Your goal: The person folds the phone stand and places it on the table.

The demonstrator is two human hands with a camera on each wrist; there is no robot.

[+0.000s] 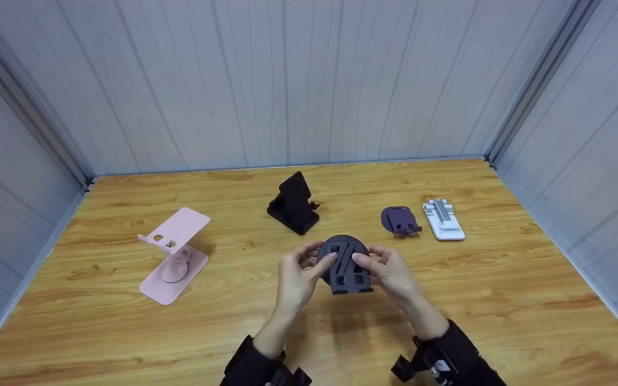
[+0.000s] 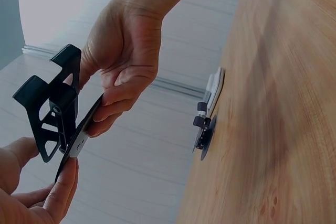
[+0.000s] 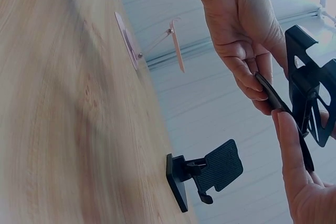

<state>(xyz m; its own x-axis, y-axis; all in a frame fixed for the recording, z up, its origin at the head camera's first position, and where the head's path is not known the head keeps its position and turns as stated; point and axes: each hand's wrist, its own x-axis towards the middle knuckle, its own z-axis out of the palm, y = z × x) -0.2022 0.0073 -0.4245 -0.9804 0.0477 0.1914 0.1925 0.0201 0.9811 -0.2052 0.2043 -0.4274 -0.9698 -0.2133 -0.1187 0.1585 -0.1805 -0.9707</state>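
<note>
Wooden table (image 1: 448, 321) stretches under both hands: left hand (image 1: 295, 279) and right hand (image 1: 392, 273) pinch the dark round phone stand (image 1: 344, 262) above it, fingers curled on its rim. Forcing the hinged bracket might snap it or let it slip.

A recording booth: bare wooden tabletop (image 1: 126, 332) boxed in by pale grey panel walls (image 1: 287, 80), phone stands (image 1: 294, 205) laid out.
</note>
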